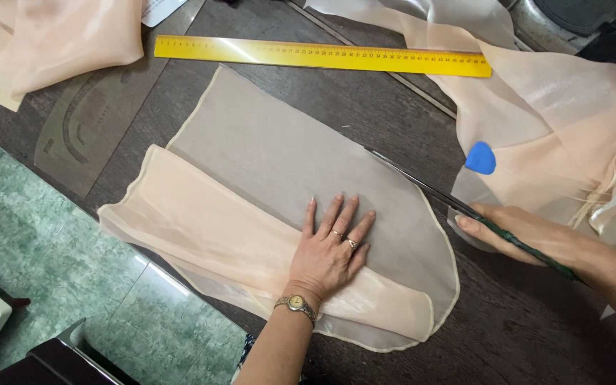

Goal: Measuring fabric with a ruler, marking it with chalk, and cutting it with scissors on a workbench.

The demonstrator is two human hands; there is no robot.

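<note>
**Scissors at the fabric's right edge, blades pointing up-left**

We press our left hand flat, fingers spread, on the sheer peach fabric piece lying on the dark table. Our right hand is closed around the handles of the long scissors, just beside the piece's curved right edge. The blades run diagonally up and left from that grip, across the edge, so the cloth lies left of the right hand, which is nearer the cut line. A yellow ruler lies above, a blue chalk near the blades.

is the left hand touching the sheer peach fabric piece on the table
Touching. The head view shows the left hand lying flat, palm down, fingers spread on the fabric piece.
</note>
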